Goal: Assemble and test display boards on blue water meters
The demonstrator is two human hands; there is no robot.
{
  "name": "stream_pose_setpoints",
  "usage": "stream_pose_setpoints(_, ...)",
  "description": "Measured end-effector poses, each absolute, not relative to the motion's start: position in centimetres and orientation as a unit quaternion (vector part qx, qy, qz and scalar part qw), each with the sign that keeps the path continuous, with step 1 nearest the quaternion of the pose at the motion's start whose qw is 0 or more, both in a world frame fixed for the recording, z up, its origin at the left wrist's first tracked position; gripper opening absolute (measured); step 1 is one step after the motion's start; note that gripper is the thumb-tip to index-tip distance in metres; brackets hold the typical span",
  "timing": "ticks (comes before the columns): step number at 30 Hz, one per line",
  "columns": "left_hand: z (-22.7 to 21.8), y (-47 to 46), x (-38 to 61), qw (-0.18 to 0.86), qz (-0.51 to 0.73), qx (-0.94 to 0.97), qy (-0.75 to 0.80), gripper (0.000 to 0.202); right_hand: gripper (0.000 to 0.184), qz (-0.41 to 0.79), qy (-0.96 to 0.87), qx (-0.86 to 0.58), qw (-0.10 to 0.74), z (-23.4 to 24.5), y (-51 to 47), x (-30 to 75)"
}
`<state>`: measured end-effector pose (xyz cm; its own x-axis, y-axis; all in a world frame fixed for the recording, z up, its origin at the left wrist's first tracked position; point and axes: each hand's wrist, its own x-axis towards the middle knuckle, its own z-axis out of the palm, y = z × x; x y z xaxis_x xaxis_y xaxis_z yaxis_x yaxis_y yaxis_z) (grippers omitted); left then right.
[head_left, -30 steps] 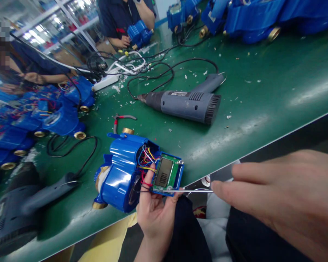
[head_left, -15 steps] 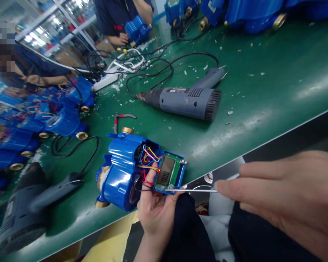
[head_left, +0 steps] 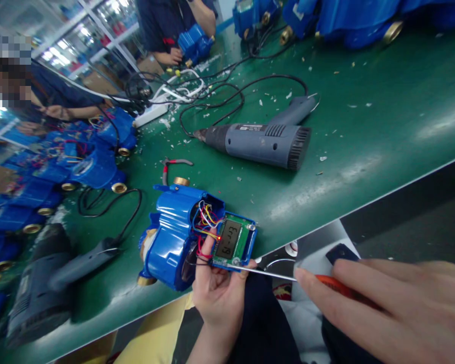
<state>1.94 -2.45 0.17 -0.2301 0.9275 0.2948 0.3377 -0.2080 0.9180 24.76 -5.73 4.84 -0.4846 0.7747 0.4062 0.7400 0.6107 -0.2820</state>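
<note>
My left hand (head_left: 220,298) is closed around the lower edge of a circuit board with a display (head_left: 228,240), set in a blue cover. The display reads something like "Err-19" and a small red light glows beside it. Coloured wires (head_left: 208,217) run from the board into a blue water meter (head_left: 170,232) lying on the bench, with brass ends. My right hand (head_left: 387,303) grips a screwdriver (head_left: 275,274) with an orange and dark handle. The screwdriver's thin shaft reaches the board's lower corner, close to my left thumb; its exact contact is hard to see.
A grey heat gun (head_left: 265,144) lies beyond the meter, another heat gun (head_left: 41,288) at left. Red-handled pliers (head_left: 166,169) sit behind the meter. Cables and a white power strip (head_left: 151,114) cross the green bench (head_left: 345,151). More blue meters (head_left: 94,167) stand left. Two co-workers work across.
The display has changed from "0.00" to an error reading. My right hand has turned and lowered slightly, showing the screwdriver's orange handle. The whole view has shifted a little.
</note>
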Motion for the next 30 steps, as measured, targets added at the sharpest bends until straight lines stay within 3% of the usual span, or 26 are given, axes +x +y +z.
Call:
stream_pose_setpoints(3,0.1,-2.3,2.0,0.272,0.541,0.556,0.570,0.071,0.040,0.007,-0.867,-0.426,0.258,3.8,-6.3,24.0)
stream_pose_setpoints(7,0.0,-2.3,2.2,0.271,0.552,0.547,0.568,0.070,0.049,0.114,-0.834,-0.446,0.304,2.5,-6.8,23.7)
stream_pose_setpoints(12,0.3,-2.2,2.5,0.257,0.558,0.543,0.573,0.066,0.035,0.322,-0.750,-0.452,0.359,2.3,-6.4,22.8)
stream_pose_setpoints(15,0.5,-2.0,2.7,0.270,0.573,0.530,0.564,0.065,0.034,0.366,-0.714,-0.461,0.379,2.5,-6.4,22.5)
stream_pose_setpoints(30,0.4,-2.1,2.8,0.292,0.577,0.510,0.567,0.073,0.030,0.169,-0.739,-0.510,0.406,0.6,-8.6,19.9)
